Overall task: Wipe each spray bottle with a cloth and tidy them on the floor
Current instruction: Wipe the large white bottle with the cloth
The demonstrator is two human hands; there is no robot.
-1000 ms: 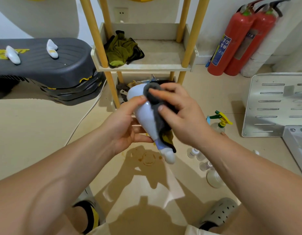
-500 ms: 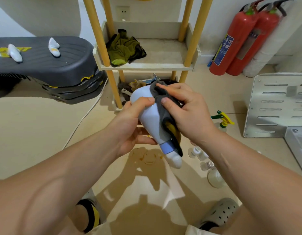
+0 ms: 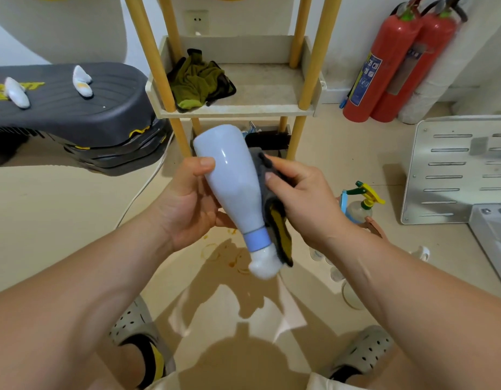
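A pale lilac spray bottle [image 3: 232,187] with a blue collar and white cap hangs upside down and tilted above the floor. My left hand [image 3: 187,204] grips its left side, thumb on the body. My right hand [image 3: 303,204] presses a grey cloth with a yellow underside [image 3: 274,218] against the bottle's right side, and the cloth trails down past the cap. A clear spray bottle with a yellow and green trigger [image 3: 359,204] stands on the floor to the right. Several small clear bottles [image 3: 334,271] lie by it, mostly hidden by my right forearm.
A yellow-legged shelf rack [image 3: 243,108] stands just ahead with an olive rag [image 3: 198,80] on it. A dark plastic case [image 3: 74,114] sits left, two red fire extinguishers [image 3: 395,66] back right, a perforated metal panel [image 3: 455,170] right. My feet in grey clogs [image 3: 136,330] rest below.
My right hand slid the cloth from the bottle's front round to its right side, baring the pale body. The bottle rose slightly and my left thumb shifted on it.
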